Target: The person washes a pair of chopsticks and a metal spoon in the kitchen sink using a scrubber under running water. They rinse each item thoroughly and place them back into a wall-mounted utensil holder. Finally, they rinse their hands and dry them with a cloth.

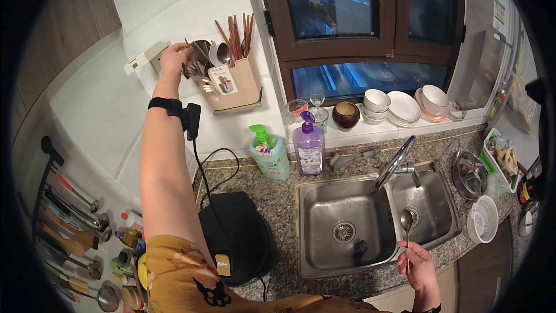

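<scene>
My right hand (416,265) grips the handle of a metal spoon (406,221), its bowl pointing up over the divider of the double sink. My left hand (173,58) reaches up to the wall-mounted beige utensil holder (241,84). Its fingers are at the holder's left side, among dark and metal utensils (197,67); the fingertips are partly hidden, so I cannot tell whether they grasp one. Wooden chopsticks (236,37) and another spoon (223,52) stand in the holder. Below the right hand's spoon lies the stainless-steel double sink (321,208), with a dark scrubber (360,248) in its larger basin.
A green-topped pump bottle (270,156) and a purple one (309,150) stand behind the sink, left of the faucet (393,163). Bowls (376,102) and plates (404,108) line the windowsill. A black appliance (236,234) sits under my left arm. Ladles (106,298) hang at left.
</scene>
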Demonstrator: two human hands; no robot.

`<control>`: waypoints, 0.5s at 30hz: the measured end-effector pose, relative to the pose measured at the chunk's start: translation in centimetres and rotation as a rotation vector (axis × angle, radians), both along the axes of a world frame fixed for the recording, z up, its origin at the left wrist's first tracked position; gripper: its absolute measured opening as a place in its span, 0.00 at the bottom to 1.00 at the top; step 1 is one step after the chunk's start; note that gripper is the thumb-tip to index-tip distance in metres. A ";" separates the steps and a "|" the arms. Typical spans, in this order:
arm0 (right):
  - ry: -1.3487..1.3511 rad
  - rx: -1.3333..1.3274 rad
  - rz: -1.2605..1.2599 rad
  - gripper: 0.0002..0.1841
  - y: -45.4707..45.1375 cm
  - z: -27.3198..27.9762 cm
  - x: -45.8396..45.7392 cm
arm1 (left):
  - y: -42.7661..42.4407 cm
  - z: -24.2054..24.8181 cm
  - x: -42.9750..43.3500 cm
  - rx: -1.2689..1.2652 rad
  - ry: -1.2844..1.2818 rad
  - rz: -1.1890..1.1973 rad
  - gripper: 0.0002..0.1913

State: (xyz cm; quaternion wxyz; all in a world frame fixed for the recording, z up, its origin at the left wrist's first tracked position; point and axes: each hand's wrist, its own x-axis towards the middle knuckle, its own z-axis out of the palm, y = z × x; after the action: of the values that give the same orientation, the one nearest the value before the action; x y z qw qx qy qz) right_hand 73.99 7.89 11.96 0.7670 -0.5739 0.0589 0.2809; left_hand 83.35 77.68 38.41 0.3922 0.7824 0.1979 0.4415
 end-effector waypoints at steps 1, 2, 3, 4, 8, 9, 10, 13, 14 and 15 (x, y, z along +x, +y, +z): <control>-0.004 0.003 0.005 0.13 0.0 -0.1 0.0 | -0.3 0.6 -0.2 -0.006 -0.029 0.017 0.06; -0.011 0.007 0.009 0.13 0.1 -0.2 0.1 | -0.8 1.3 -0.4 -0.011 -0.061 0.033 0.06; -0.012 0.013 0.014 0.13 0.1 -0.3 0.2 | -1.3 2.0 -0.6 -0.022 -0.097 0.034 0.06; -0.013 0.019 0.020 0.13 0.2 -0.3 0.3 | -1.8 2.6 -0.9 -0.023 -0.186 0.022 0.07; -0.035 0.052 0.064 0.14 0.6 -0.4 0.5 | -3.3 5.2 -2.4 0.099 -0.376 0.091 0.07; -0.029 0.052 0.064 0.14 0.7 -0.5 0.5 | -3.4 5.6 -2.7 0.089 -0.433 0.100 0.07; -0.022 0.053 0.063 0.14 0.8 -0.5 0.5 | -3.5 6.0 -2.9 0.091 -0.497 0.096 0.07; -0.018 0.057 0.065 0.14 0.9 -0.7 0.4 | -3.3 6.3 -3.2 0.051 -0.646 0.073 0.07; -0.018 0.057 0.065 0.14 0.9 -0.8 0.4 | -3.1 6.1 -3.3 0.037 -0.679 0.067 0.07; -0.033 0.058 0.070 0.14 0.8 -0.9 0.3 | -3.0 5.9 -3.3 0.019 -0.711 0.063 0.07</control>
State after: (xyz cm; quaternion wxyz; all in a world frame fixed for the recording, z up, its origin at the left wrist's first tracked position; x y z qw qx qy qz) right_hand 74.29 8.70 11.03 0.7738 -0.5577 0.0177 0.2997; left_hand 80.05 74.72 44.36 0.4155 0.5771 0.0688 0.6997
